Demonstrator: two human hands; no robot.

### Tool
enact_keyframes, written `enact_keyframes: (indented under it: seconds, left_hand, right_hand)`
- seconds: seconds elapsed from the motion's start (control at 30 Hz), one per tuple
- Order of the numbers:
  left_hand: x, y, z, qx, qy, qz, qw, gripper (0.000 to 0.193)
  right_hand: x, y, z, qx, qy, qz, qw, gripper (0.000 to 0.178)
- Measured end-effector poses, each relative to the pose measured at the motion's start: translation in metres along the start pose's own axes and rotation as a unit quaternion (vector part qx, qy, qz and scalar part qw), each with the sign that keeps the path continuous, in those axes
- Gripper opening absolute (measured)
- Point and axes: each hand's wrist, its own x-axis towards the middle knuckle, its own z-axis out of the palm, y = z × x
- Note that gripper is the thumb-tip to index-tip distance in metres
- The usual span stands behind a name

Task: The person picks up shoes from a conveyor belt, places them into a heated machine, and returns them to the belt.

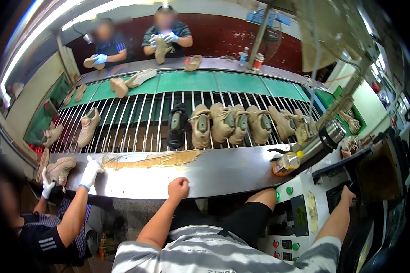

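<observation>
Beige shoes (200,126) stand in a row on the metal rods, beyond the steel bench (223,175), with a black shoe (176,126) at the row's left end. From the head view, they lie straight ahead and slightly right of the left hand (179,187), across the bench and apart from it; their long axes run mostly away from the person, those farther right slanting. The left hand is nearer to them, its fingers curled into a fist over the bench with nothing visible inside. The right hand (347,194) is well off to the right, at the dark part of a machine (319,191); whether its fingers grip anything, I cannot tell. A yellow-capped bottle (287,164) sits on the bench between the hands. At far left, a co-worker's white-gloved hand (91,173) is at the bench.
</observation>
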Motion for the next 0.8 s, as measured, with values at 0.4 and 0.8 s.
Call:
enact_keyframes:
  seconds: [0.4,0.8]
  left_hand:
    - [-0.003,0.019,-0.006,-0.026,-0.177,0.042,0.983,0.024]
    - [0.063,0.042,-0.082,-0.648,-0.327,-0.088,0.683,0.089]
  right_hand:
    - [-0.154,0.111,0.047,0.427,0.239,-0.36,0.794,0.064]
    - [-0.547,0.021,-0.026,0.224,-0.381,-0.808,0.389,0.042]
